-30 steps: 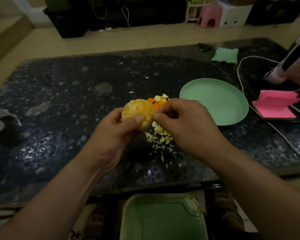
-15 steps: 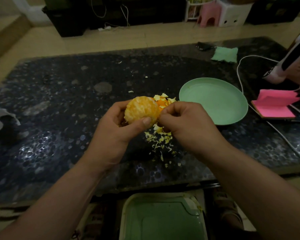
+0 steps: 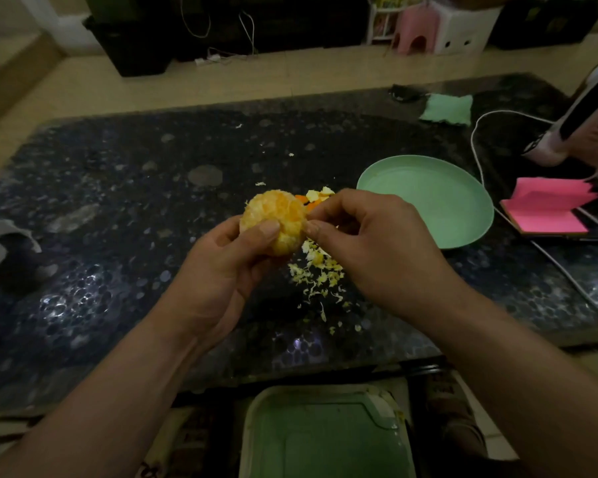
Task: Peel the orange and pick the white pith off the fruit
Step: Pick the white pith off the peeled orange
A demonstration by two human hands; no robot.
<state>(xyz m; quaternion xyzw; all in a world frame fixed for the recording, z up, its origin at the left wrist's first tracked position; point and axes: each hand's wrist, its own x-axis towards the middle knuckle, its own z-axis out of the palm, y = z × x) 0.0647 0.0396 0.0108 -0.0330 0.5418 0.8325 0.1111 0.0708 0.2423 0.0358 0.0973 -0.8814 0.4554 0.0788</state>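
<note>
A peeled orange (image 3: pixel 277 215), pale with patches of white pith, is held above the dark table. My left hand (image 3: pixel 221 270) grips it from below, thumb pressed across its front. My right hand (image 3: pixel 366 243) is at the fruit's right side, thumb and forefinger pinched together against its surface; what they hold is too small to tell. A heap of pith scraps (image 3: pixel 320 270) lies on the table under the hands. Orange peel pieces (image 3: pixel 316 196) show just behind the fruit.
An empty green plate (image 3: pixel 428 198) sits to the right. Further right are a pink notepad (image 3: pixel 546 212), a white cable (image 3: pixel 477 150) and a pink-white appliance (image 3: pixel 580 125). A green cloth (image 3: pixel 447 108) lies at the back. A green-lidded bin (image 3: pixel 325 436) stands below the table's near edge.
The orange has been turned slightly in my left hand and sits a little higher. My right fingers stay pinched at its right side.
</note>
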